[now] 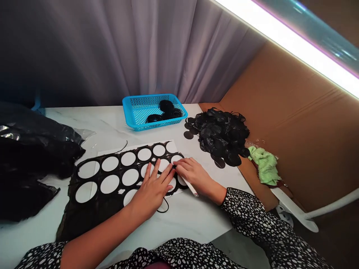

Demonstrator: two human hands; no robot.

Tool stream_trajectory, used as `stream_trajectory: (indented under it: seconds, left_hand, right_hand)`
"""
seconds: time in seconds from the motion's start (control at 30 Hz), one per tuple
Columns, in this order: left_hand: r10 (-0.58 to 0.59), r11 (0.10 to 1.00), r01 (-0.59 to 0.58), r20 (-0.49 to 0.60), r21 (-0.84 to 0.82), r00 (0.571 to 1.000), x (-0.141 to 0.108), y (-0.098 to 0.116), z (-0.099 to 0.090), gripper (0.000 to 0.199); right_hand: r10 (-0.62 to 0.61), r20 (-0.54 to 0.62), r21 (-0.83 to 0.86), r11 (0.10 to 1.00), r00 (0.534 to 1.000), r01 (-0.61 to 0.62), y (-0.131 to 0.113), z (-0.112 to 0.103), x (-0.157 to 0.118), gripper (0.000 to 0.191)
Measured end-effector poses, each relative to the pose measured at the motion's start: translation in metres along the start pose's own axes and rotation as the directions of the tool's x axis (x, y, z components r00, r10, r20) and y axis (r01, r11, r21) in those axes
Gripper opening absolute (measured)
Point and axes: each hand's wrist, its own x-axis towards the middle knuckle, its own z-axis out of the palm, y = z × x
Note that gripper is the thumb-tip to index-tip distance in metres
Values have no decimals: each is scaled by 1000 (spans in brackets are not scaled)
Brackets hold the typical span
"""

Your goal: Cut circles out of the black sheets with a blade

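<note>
A thin black sheet (92, 215) with rows of round holes lies on the table, and white shows through the holes. My left hand (151, 190) rests on this sheet with its fingers spread, pressing it near the right end. Close beside those fingertips, my right hand (196, 177) is closed around a slim white stick-like tool (192, 189). The tool's working end is hidden by the fingers, at the rim of a hole. A thin black ring (167, 206) pokes out below my left hand. White backing (165, 143) shows along the sheet's far edge.
A blue basket (131, 119) holding several bundles of black rings stands at the back. To its right lies a heap of black discs (221, 134). Black plastic (36, 157) covers the left side. A green cloth (263, 165) lies by the cardboard wall (297, 130).
</note>
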Motion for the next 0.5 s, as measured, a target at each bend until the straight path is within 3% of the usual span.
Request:
stream_trajectory:
  seconds: [0.03,0.1,0.13,0.2,0.23,0.27,0.3,0.43,0.5]
  left_hand:
    - [0,1000,0,-7,0,1000,0,0,0,47]
    - [5,1000,-5,-24,-4,1000,0,-2,1,46]
    - [12,1000,-12,-31,-9,999,0,-2,0,46]
    - [22,1000,-23,-51,-19,998,1,-2,-2,46]
    - [26,999,-27,-65,-23,998,0,-2,-3,45]
    - [34,999,-36,-78,-25,996,0,-1,-4,45]
    - [53,998,-55,-87,-27,995,-2,0,-6,45]
    - [176,982,-180,-60,-53,982,-11,7,-10,40]
    - [197,977,-199,-43,-73,980,-15,10,-9,39]
  right_hand:
    - [14,-27,-60,998,1000,-15,8,-4,2,16]
    - [148,-177,-131,976,973,-172,30,-20,5,17]
    - [259,-292,-135,942,921,-308,42,-31,5,17]
    - [438,-494,-45,850,751,-525,59,-53,3,16]
    - [500,-532,40,821,684,-569,62,-62,0,15]
    - [546,-524,134,810,654,-570,60,-68,-4,16]
    - [579,-475,226,808,663,-543,54,-71,-9,17]
    - [575,-151,507,743,804,-437,1,-55,-31,20]
    - [560,-48,566,698,827,-439,-24,-40,-39,19]
